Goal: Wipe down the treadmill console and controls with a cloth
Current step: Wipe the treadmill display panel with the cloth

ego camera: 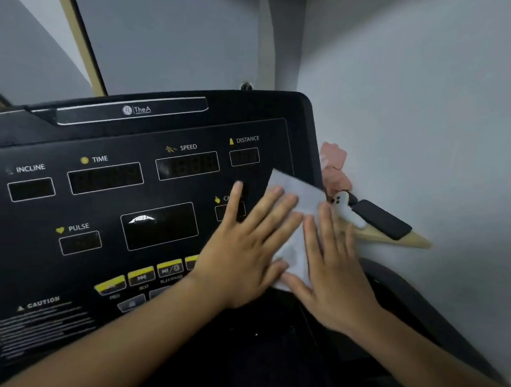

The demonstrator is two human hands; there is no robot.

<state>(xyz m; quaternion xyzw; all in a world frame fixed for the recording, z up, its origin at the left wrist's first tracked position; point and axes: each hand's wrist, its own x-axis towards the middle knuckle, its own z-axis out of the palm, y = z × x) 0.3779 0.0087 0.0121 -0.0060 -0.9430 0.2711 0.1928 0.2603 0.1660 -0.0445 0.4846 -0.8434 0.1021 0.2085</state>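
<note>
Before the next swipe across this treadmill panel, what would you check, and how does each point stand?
1. Cloth flat against the console: ok, it lies on the right side.
2. Both hands on the cloth: ok, left hand and right hand press it with straight fingers.
3. Displays dark: ok, the SPEED window and the others look unlit.
4. Yellow buttons free of pressure: cannot tell, the left hand and wrist hide the row's right end.
5. Room past the console's right edge: not ok, a ghost figure and phone sit close to the cloth.
6. Cloth damp enough: cannot tell.
</note>
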